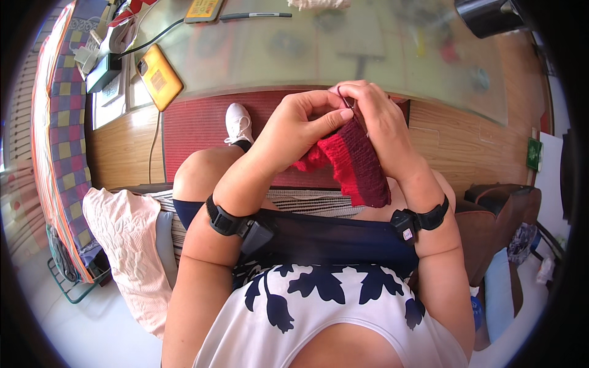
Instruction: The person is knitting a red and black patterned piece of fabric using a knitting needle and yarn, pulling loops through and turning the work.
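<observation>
A knitted piece (363,165) in bright red and dark maroon yarn hangs over my lap, its maroon band to the right and its red part curling to the left. My left hand (303,122) pinches its top corner between thumb and forefinger. Close against it, my right hand (379,122) grips the same edge, with curled fingers above the fabric. A dark strand of yarn (341,94) loops up by my fingertips. Whether a needle lies along the edge I cannot tell, since my fingers cover most of it.
Ahead is a glass-topped table (299,69) carrying a pen (256,15), a yellow phone or phone case (159,77), another phone (202,10) and a dark cylindrical object (490,16). A pink quilted cloth (126,248) lies left on the seat; a brown sofa (487,230) stands right.
</observation>
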A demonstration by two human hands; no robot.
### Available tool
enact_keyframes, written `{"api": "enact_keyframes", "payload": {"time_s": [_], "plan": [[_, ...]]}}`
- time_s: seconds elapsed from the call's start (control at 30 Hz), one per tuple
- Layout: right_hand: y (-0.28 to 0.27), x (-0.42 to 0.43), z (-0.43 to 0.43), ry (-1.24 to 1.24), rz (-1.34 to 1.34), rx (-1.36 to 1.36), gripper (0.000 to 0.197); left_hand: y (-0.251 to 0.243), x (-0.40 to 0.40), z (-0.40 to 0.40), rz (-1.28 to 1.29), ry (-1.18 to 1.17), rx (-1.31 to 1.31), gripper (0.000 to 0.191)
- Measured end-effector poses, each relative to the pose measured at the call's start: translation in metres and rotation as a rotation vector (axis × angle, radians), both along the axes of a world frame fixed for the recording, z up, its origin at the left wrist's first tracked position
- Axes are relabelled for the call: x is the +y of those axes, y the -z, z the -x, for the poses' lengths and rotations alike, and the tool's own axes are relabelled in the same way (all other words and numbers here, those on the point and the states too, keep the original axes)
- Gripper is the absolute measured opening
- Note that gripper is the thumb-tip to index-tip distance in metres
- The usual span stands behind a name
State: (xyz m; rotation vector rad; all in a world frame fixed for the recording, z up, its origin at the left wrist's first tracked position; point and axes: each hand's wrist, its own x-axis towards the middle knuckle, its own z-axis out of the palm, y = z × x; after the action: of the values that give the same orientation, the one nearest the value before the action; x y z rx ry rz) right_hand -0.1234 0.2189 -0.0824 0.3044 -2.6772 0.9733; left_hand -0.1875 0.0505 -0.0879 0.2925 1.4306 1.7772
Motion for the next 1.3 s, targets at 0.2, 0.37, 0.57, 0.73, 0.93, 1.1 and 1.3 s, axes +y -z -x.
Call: {"api": "enact_keyframes", "payload": {"time_s": [0.2, 0.37, 0.57, 0.73, 0.93, 1.1, 1.3], "plan": [[-0.020, 0.010, 0.001, 0.046, -0.194, -0.022, 0.025, -0.010, 0.003, 0.000, 0.123, -0.055, 0.221, 0.020], [0.003, 0.007, 0.002, 0.017, -0.031, 0.081, 0.031, 0.001, 0.007, -0.004, 0.231, -0.067, 0.471, 0.020], [-0.015, 0.018, 0.003, 0.025, -0.222, 0.346, 0.017, -0.008, 0.000, 0.004, 0.110, -0.122, 0.146, 0.016], [-0.028, 0.022, 0.004, -0.060, 0.002, 0.220, 0.025, -0.014, -0.009, 0.009, -0.052, -0.036, -0.097, 0.014], [-0.035, 0.028, 0.002, -0.117, 0.072, 0.150, 0.029, -0.012, -0.008, 0.008, -0.158, -0.012, -0.212, 0.013], [-0.041, 0.033, -0.001, -0.223, 0.049, 0.104, 0.062, -0.013, -0.007, 0.009, -0.258, -0.001, -0.305, 0.012], [-0.021, 0.023, 0.002, -0.009, -0.119, 0.209, 0.020, -0.006, 0.003, 0.001, -0.110, -0.154, -0.074, 0.012]]}}
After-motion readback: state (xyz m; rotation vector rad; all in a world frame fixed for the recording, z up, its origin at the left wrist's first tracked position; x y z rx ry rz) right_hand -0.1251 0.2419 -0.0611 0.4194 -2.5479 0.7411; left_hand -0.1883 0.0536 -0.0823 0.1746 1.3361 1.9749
